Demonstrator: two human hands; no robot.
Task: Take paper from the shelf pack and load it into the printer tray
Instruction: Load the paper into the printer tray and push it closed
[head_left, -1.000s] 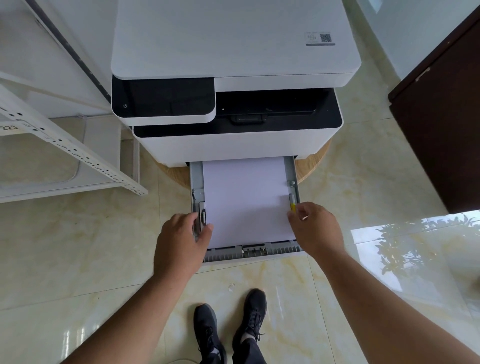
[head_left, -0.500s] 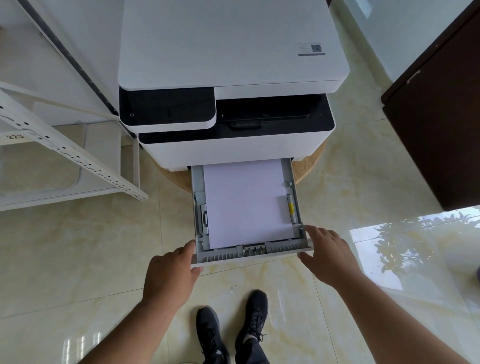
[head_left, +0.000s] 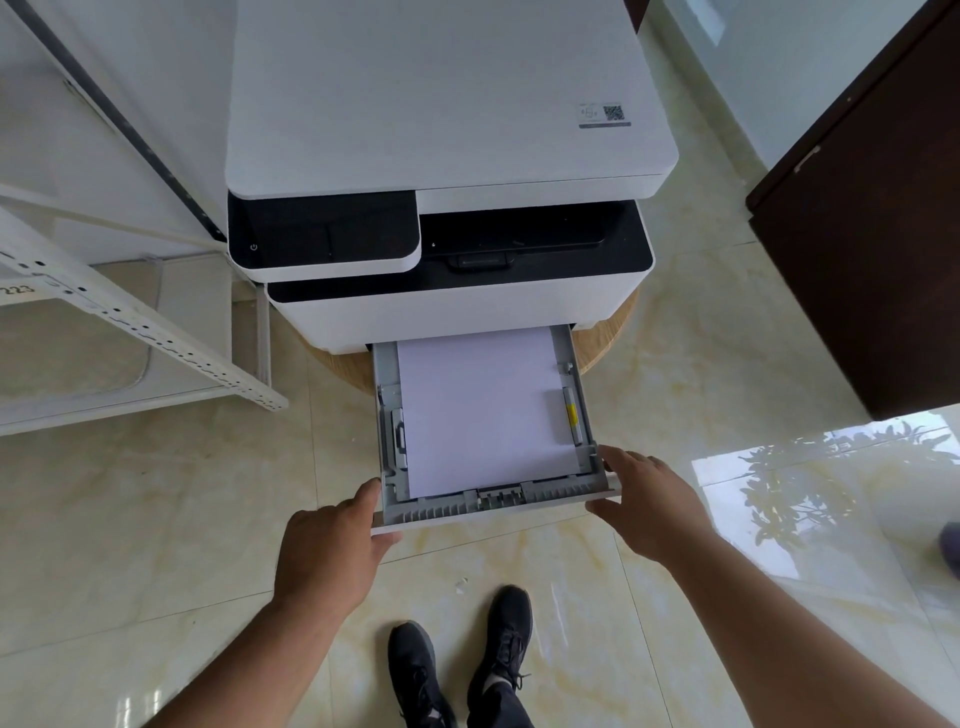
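A white printer (head_left: 447, 104) with a black front band stands on a round wooden stand. Its grey paper tray (head_left: 550, 493) is pulled out toward me, and a white paper stack (head_left: 483, 410) lies flat inside between the side guides. My left hand (head_left: 327, 551) grips the tray's front left corner, thumb on the rim. My right hand (head_left: 649, 504) holds the front right corner, fingers over the edge. A yellow mark shows on the right guide (head_left: 571, 413).
A white metal shelf frame (head_left: 140, 322) stands at the left, close to the printer. A dark brown cabinet (head_left: 872, 249) is at the right. My black shoes (head_left: 462, 660) stand on the glossy tiled floor just below the tray.
Both hands left the side guides inside the tray and came back to its front corners. Since then they have kept hold there and the tray's extension looks about the same.
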